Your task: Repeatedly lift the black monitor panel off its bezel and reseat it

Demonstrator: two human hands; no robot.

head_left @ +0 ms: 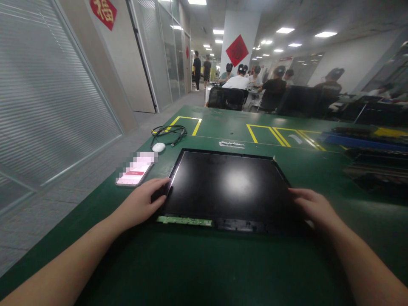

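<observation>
Holding the panel (226, 182) by its two short sides, the person had it face up on the green table (204, 267), right between both hands. Long axis ran left to right, so it pretty much bridged the gap from one grip to the other, and neither hand was clearly nearer.

The left hand (145, 202) had its thumb and fingers spread along the left edge, grasping it there. The right hand (315, 208) was on the right edge, fingers over the rim and thumb mostly out of sight. Can't tell how tight either grip was, or whether the panel sat fully flat, since the underside was hidden.

A green circuit strip (185, 221) ran along the left part of the near edge, on the person's side.

As for the rest: a phone (135, 170) lay just beyond the left hand, with a small white thing (158, 147) and a coiled black cable (172, 136) farther off. Yellow tape (188, 117) marked the far side, and people sat well past the table.
</observation>
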